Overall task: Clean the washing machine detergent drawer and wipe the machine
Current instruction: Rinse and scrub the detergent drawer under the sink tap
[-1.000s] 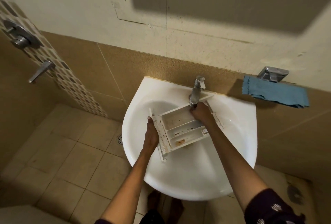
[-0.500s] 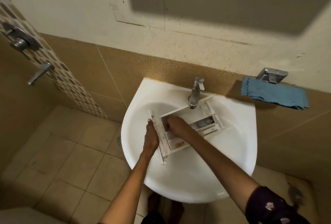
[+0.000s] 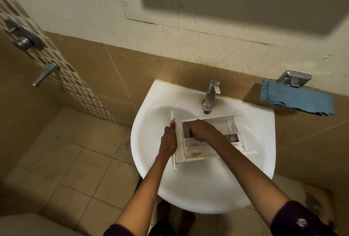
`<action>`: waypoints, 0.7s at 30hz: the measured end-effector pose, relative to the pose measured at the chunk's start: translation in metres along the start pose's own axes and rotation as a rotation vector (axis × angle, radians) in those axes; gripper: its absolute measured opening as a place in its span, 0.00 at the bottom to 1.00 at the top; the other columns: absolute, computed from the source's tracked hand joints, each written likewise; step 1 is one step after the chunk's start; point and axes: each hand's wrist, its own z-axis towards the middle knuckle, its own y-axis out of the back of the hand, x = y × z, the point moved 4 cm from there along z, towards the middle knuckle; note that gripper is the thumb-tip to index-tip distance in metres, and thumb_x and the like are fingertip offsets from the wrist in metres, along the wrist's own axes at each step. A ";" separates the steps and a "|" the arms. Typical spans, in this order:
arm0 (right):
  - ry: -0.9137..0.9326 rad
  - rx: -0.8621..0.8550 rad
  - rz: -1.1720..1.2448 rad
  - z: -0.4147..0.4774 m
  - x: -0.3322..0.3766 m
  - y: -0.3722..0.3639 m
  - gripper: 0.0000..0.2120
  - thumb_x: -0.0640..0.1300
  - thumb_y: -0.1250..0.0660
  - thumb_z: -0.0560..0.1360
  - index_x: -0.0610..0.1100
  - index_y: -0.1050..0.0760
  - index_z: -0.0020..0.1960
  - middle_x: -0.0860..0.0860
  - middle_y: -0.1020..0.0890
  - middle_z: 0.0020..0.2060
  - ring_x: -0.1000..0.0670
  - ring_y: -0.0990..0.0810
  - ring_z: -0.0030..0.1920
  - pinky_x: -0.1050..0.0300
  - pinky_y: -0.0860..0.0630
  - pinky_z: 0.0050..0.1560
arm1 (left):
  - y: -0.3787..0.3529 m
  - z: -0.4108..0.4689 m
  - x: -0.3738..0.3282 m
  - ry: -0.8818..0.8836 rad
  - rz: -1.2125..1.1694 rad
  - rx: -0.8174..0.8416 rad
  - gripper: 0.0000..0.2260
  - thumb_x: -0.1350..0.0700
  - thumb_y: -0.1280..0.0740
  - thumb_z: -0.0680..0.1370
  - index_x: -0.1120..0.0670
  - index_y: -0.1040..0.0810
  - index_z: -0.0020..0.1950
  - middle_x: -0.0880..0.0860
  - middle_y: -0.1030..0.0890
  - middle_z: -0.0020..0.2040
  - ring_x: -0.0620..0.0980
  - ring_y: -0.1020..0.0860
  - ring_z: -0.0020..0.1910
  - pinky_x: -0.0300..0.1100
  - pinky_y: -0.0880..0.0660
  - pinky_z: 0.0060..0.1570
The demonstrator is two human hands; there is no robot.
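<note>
The white detergent drawer (image 3: 196, 152) lies tilted in the white sink (image 3: 188, 194), below the tap (image 3: 210, 97). Brown residue marks its near compartment. My left hand (image 3: 169, 141) grips the drawer's front panel at its left end. My right hand (image 3: 202, 130) is pushed into the large far-left compartment with its fingers curled down against the inside. I see nothing held in it, and the fingertips are hidden. No water is visibly running from the tap. The washing machine is out of view.
A blue cloth (image 3: 296, 99) hangs on the wall ledge to the right of the sink, under a metal holder (image 3: 293, 79). A shower valve (image 3: 22, 37) and a lever tap (image 3: 46, 73) are on the left wall. The tiled floor has a drain (image 3: 128, 145).
My right hand left the tap and went into the drawer's large compartment, then shifted slightly left. My left hand kept its grip, and the drawer turned a little in the sink.
</note>
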 end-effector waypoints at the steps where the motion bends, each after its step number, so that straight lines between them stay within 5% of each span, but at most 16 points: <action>1: -0.003 -0.023 0.008 -0.002 0.001 -0.001 0.09 0.34 0.39 0.75 0.38 0.22 0.52 0.41 0.19 0.53 0.42 0.21 0.54 0.56 0.29 0.48 | -0.004 -0.002 -0.003 0.007 0.032 0.014 0.28 0.39 0.57 0.80 0.58 0.32 0.64 0.59 0.26 0.62 0.56 0.27 0.54 0.43 0.36 0.53; 3: -0.034 -0.078 0.068 -0.006 -0.001 -0.010 0.07 0.34 0.39 0.74 0.38 0.21 0.47 0.41 0.18 0.49 0.42 0.20 0.51 0.58 0.31 0.43 | -0.011 -0.002 -0.006 0.008 0.070 0.032 0.29 0.38 0.55 0.79 0.60 0.32 0.62 0.60 0.25 0.60 0.55 0.27 0.51 0.44 0.34 0.52; 7: -0.120 -0.126 0.180 -0.019 -0.014 -0.025 0.12 0.39 0.39 0.78 0.42 0.21 0.58 0.44 0.19 0.56 0.44 0.21 0.57 0.56 0.27 0.55 | -0.010 0.007 -0.003 0.043 0.085 0.058 0.30 0.35 0.46 0.77 0.61 0.31 0.63 0.59 0.25 0.59 0.56 0.26 0.53 0.45 0.32 0.48; 13: -0.298 -0.208 -0.001 -0.022 -0.027 -0.007 0.12 0.40 0.40 0.77 0.40 0.24 0.58 0.44 0.21 0.57 0.44 0.22 0.58 0.55 0.27 0.54 | -0.002 0.004 0.000 0.022 0.063 0.073 0.17 0.45 0.46 0.81 0.58 0.32 0.55 0.56 0.25 0.51 0.54 0.28 0.48 0.45 0.34 0.46; 17: -0.125 -0.117 0.073 -0.016 0.004 -0.019 0.13 0.43 0.41 0.78 0.42 0.23 0.60 0.45 0.21 0.58 0.43 0.23 0.59 0.54 0.27 0.56 | 0.012 -0.002 0.002 0.019 -0.022 0.004 0.13 0.48 0.46 0.82 0.58 0.33 0.49 0.51 0.29 0.40 0.49 0.30 0.40 0.44 0.36 0.45; 21: -0.073 -0.119 -0.069 -0.021 0.011 -0.016 0.14 0.46 0.44 0.80 0.45 0.24 0.61 0.48 0.22 0.59 0.44 0.23 0.58 0.54 0.29 0.56 | 0.015 -0.011 0.000 -0.023 -0.026 -0.026 0.15 0.49 0.47 0.82 0.61 0.32 0.55 0.49 0.29 0.41 0.49 0.29 0.41 0.43 0.35 0.46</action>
